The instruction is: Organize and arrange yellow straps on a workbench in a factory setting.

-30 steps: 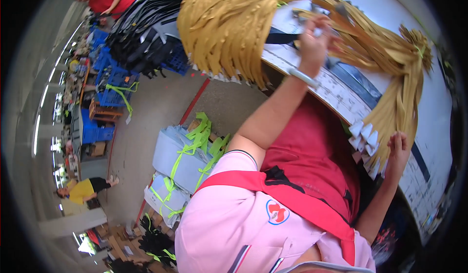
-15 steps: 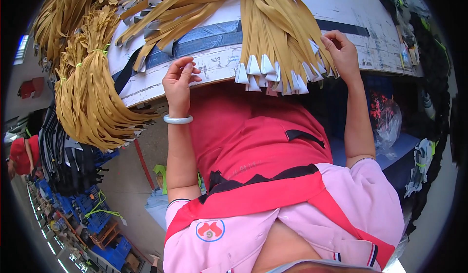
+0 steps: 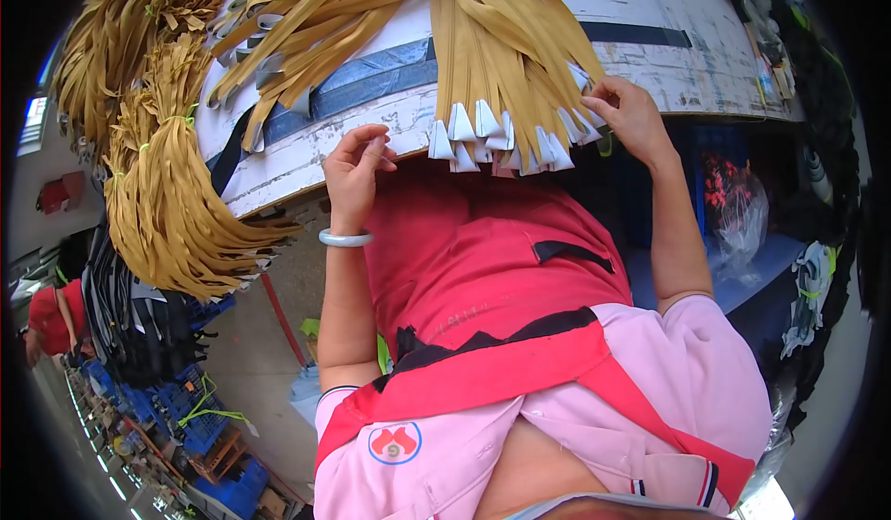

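A fan of long tan zipper strips (image 3: pixel 501 65) with folded white ends hangs over the table's near edge in front of me. My right hand (image 3: pixel 633 119) is at the fan's right side, thumb and forefinger pinched together at the outermost strip. The exact contact is partly hidden by the fingers. My left hand (image 3: pixel 355 175), with a pale bangle on its wrist, hovers by the table edge, left of the white ends. Its fingers are loosely bent and apart, and nothing shows in them.
More tan strips with grey ends lie on the white, worn table (image 3: pixel 650 75). Tied tan bundles (image 3: pixel 176 205) drape off its left side. Black strips (image 3: pixel 139 325) and blue crates (image 3: pixel 195 409) stand lower left, near another person (image 3: pixel 56 316). A clear plastic bag (image 3: pixel 742 228) sits under the table's right side.
The view has shifted slightly, so the strips and table appear a little further left. My left hand has come a little nearer the fan. My right hand stays at the fan's right edge.
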A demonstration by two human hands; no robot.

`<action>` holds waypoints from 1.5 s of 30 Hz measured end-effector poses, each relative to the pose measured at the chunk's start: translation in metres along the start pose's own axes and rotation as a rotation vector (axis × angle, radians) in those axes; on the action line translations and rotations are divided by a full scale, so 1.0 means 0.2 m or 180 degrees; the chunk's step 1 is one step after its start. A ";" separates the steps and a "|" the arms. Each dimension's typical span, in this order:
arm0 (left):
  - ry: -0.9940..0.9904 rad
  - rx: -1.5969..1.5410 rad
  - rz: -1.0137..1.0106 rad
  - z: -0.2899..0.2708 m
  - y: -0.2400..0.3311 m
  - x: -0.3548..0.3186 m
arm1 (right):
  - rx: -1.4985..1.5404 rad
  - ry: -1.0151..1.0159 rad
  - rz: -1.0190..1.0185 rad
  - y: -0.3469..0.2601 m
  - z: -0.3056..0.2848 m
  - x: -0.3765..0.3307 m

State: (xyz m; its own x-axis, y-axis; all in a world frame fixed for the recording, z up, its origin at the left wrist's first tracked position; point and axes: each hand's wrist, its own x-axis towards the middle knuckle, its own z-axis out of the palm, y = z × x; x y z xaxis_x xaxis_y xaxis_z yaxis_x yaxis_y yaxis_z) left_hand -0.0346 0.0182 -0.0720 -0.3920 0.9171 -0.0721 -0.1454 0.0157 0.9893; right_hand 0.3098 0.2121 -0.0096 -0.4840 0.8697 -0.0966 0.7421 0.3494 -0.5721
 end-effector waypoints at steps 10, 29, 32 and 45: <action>-0.0120 0.0141 0.0075 0.03 0.01 -0.02 | -0.0414 0.0257 -0.0186 -0.02 0.14 0.10; -0.1068 0.1759 0.2628 0.68 0.22 0.01 | 0.2077 -0.0462 -0.0325 -0.35 0.20 0.13; -0.0814 0.1947 0.3032 0.69 0.15 0.01 | 0.2369 -0.0479 -0.0344 -0.26 0.25 0.17; -0.0709 0.1063 0.2434 0.55 0.15 0.04 | 0.3562 -0.0686 -0.0030 -0.32 0.31 0.10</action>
State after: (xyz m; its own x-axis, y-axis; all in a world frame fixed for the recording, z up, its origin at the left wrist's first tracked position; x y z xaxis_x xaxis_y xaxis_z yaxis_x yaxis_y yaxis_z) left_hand 0.0577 0.0696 -0.0288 -0.0809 0.7797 0.6209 0.3740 -0.5537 0.7440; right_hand 0.2225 0.1857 -0.0256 -0.6371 0.7530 -0.1646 -0.0398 -0.2455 -0.9686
